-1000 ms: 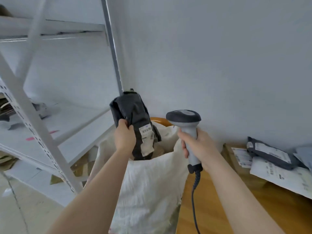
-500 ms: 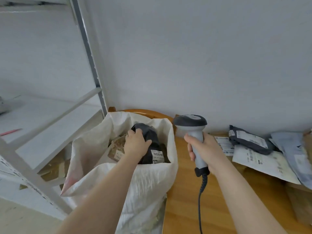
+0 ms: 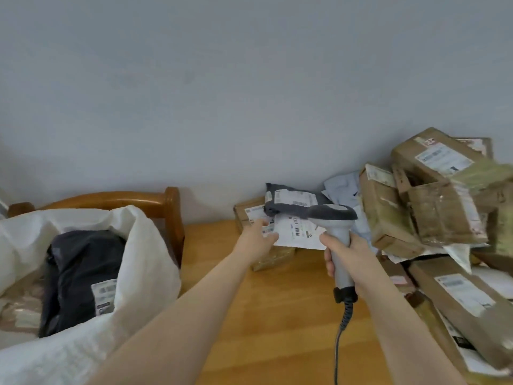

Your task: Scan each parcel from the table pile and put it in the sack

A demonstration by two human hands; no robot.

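From my station I judge the job partly done, with most of it still ahead. The sack point(image 3: 144, 245) stands at the left against a wooden chair back point(image 3: 125, 198). It already holds a dark parcel point(image 3: 80, 270), label up, and something paler beside it that is too blurred to name. Plenty is left on the table point(image 3: 277, 315): a heap of cardboard boxes point(image 3: 433, 195) fills the right side. Nearer the wall, a white flat parcel point(image 3: 299, 232) lies on a small brown box point(image 3: 249, 215), with a grey mailer point(image 3: 291, 200) on top of it. That white parcel looks like the next one. My left grip point(image 3: 259, 237) reaches to its near-left edge, fingers stretched onto the label and thumb just below. I cannot tell whether they have pinched it yet. My right grip point(image 3: 352, 254) is wrapped firmly round the handle of the scanner point(image 3: 333, 215), whose head hovers just over the same parcel with its cord trailing down. This one is neither scanned nor lifted as far as I can judge.
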